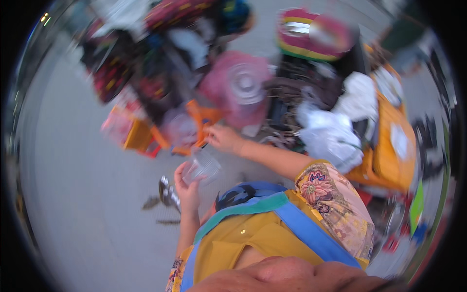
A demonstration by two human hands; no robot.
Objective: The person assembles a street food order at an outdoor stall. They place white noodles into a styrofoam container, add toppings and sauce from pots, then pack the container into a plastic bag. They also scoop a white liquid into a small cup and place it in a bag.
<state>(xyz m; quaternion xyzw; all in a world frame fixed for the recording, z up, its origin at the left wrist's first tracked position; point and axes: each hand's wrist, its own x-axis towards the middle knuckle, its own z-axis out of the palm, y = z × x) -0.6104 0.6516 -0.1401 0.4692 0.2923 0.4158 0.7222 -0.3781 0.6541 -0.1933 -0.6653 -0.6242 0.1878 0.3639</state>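
My left hand (189, 186) holds a clear plastic cup or tub (204, 168) by its side, tilted above the grey ground. My right hand (227, 139) is just beyond it, at the edge of an orange plastic frame (199, 126). Its fingers are bent and blurred, and I cannot tell whether they grip anything. A translucent plastic bag or stack of cups (179, 127) lies within the orange frame. Behind it stands a pink translucent bag (237, 85) with a pale round item (246, 82) showing.
White plastic bags (330, 135) lie beside an orange-yellow box-shaped bag (394, 142) on the right. A pink and yellow striped container (303, 33) stands at the back. Dark patterned bags (116, 69) crowd the far left. A shiny metal object (168, 191) is near my left wrist.
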